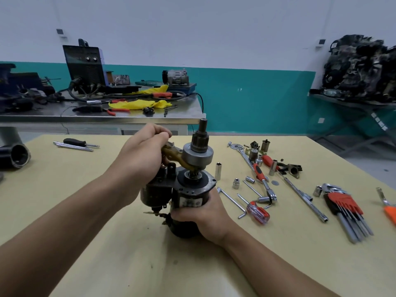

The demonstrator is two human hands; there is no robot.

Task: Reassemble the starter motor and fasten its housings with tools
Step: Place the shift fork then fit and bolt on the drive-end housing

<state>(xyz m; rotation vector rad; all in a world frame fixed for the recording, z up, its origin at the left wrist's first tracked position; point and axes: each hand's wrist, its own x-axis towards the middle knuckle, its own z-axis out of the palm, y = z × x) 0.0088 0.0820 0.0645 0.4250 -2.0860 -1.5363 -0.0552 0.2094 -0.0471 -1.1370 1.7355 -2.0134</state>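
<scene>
The starter motor body point(188, 198) stands upright on the yellow table point(107, 211), its black solenoid point(155, 191) at its left side. The grey drive clutch with pinion shaft point(198, 151) sticks up from its top. A brass-coloured shift fork lever point(173, 155) reaches from the clutch's underside toward the left. My left hand point(143, 155) holds the lever's upper end with curled fingers. My right hand point(199, 213) grips the lower motor body from the right.
Sockets point(235, 183), a ratchet point(263, 181), a red-handled screwdriver point(257, 212), an extension bar point(300, 194) and a hex key set point(347, 211) lie to the right. A black housing point(18, 156) sits at the far left, with a screwdriver point(79, 143) behind. A cluttered steel bench point(107, 118) stands beyond.
</scene>
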